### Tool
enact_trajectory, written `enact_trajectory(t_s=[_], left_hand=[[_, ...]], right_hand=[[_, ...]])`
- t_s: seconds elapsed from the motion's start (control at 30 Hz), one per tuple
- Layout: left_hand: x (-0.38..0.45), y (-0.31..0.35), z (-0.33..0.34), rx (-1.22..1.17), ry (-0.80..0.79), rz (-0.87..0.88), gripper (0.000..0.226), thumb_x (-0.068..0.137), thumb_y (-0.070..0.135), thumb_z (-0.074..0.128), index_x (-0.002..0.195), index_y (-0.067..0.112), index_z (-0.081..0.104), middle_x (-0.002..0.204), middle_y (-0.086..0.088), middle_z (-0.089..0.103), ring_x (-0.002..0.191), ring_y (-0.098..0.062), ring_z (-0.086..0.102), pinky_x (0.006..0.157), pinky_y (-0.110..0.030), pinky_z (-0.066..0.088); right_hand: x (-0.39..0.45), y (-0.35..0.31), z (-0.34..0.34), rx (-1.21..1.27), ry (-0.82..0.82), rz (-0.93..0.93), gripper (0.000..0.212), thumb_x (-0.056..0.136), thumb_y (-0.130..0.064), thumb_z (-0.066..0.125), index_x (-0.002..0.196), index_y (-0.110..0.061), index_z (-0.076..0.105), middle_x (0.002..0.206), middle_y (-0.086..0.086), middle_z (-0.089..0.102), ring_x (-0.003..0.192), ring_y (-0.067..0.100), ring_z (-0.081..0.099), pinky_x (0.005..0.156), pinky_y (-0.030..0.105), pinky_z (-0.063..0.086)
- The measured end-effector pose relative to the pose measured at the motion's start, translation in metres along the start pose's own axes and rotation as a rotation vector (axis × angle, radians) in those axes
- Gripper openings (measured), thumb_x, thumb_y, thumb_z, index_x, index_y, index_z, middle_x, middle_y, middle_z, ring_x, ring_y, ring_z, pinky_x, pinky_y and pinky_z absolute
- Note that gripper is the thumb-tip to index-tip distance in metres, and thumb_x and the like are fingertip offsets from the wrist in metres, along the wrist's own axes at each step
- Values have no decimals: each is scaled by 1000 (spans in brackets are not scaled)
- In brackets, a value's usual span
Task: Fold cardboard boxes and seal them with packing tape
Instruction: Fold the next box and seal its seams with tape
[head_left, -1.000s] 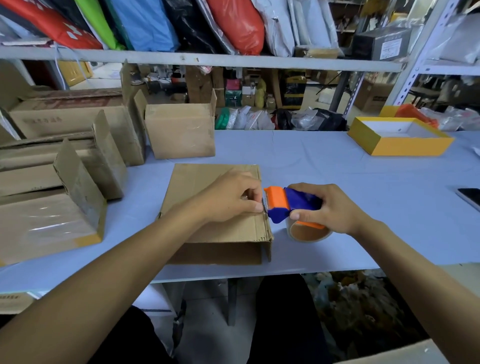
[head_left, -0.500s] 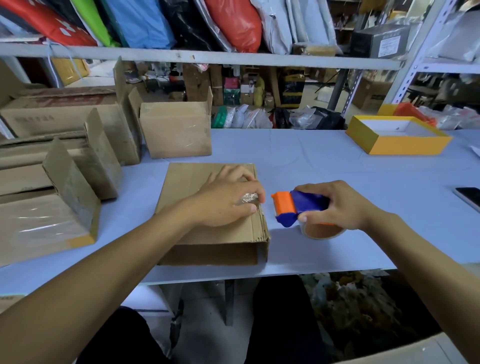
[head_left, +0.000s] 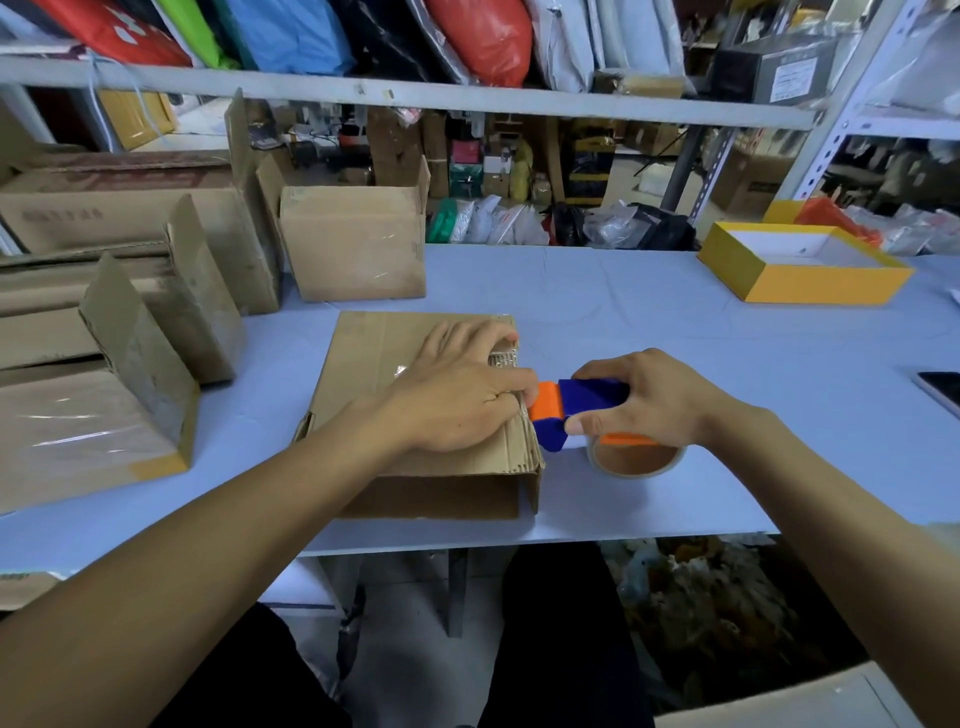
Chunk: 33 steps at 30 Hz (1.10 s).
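The left hand (head_left: 457, 400) lies palm down on the top of the cardboard box (head_left: 415, 415), fingers bent and spread over the right-hand part of the top panel, fingertips pressing at the box's right edge where a strip of shiny tape shows; it presses rather than grips, with nothing enclosed in it. The right hand (head_left: 644, 400) is curled round the blue body of the tape dispenser (head_left: 576, 410), thumb on the near side and fingers over the top. The dispenser lies with its long axis running left to right, roughly along the table's front edge, its orange head pointing left and meeting the box's right edge just beside the left fingertips; the brown tape roll (head_left: 636, 457) hangs under it on the right, close over the table (head_left: 675, 322). The box sits flat near the front edge of the table, a little left of its middle, its longer sides running away from the person, with an open side facing the front edge. More cardboard boxes (head_left: 130, 291) crowd the table's left side, and a yellow tray (head_left: 800, 267) sits towards the far right corner.
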<state>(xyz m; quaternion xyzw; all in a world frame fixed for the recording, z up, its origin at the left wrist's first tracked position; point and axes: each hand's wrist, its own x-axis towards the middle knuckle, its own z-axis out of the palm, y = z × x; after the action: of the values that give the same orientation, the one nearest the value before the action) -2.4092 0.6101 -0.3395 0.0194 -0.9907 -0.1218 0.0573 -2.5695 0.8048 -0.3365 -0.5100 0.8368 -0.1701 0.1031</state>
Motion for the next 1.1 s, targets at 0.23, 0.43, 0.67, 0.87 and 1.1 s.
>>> enact_trajectory(t_s=[0.23, 0.43, 0.67, 0.87, 1.1], left_hand=[[0, 1, 0, -21, 3, 7, 39, 81, 38, 29, 101, 44, 62, 148, 10, 27, 141, -11, 10, 119, -40, 3], [-2, -3, -1, -52, 10, 14, 35, 83, 38, 31, 99, 46, 61, 146, 11, 28, 139, -10, 12, 119, -38, 4], [2, -6, -2, -85, -32, 39, 27, 89, 32, 42, 90, 51, 61, 152, 14, 24, 143, -8, 4, 119, -44, -4], [-3, -8, 0, 15, 10, 43, 39, 89, 68, 46, 113, 39, 54, 150, 6, 25, 141, -16, 16, 117, -38, 10], [-9, -6, -9, 53, 68, 32, 70, 91, 66, 46, 134, 10, 45, 142, -4, 42, 128, -22, 43, 101, -33, 35]], right_hand=[[-3, -1, -3, 47, -13, 12, 68, 58, -83, 57, 106, -35, 66, 86, -12, 69, 82, 13, 63, 78, 40, 54], [-3, 1, -7, -93, -69, 106, 72, 57, -86, 54, 106, -36, 66, 89, -14, 68, 84, 13, 61, 78, 38, 53], [-25, 21, -5, 347, 199, 181, 35, 69, -58, 70, 94, -34, 70, 78, -8, 68, 73, 12, 62, 74, 33, 48], [1, 17, 21, 36, 476, 139, 53, 79, -51, 67, 126, -32, 55, 95, -2, 59, 83, 20, 56, 72, 36, 47], [29, 11, 58, -72, 410, 177, 44, 88, -13, 68, 131, -16, 59, 116, 12, 57, 111, 36, 54, 98, 41, 41]])
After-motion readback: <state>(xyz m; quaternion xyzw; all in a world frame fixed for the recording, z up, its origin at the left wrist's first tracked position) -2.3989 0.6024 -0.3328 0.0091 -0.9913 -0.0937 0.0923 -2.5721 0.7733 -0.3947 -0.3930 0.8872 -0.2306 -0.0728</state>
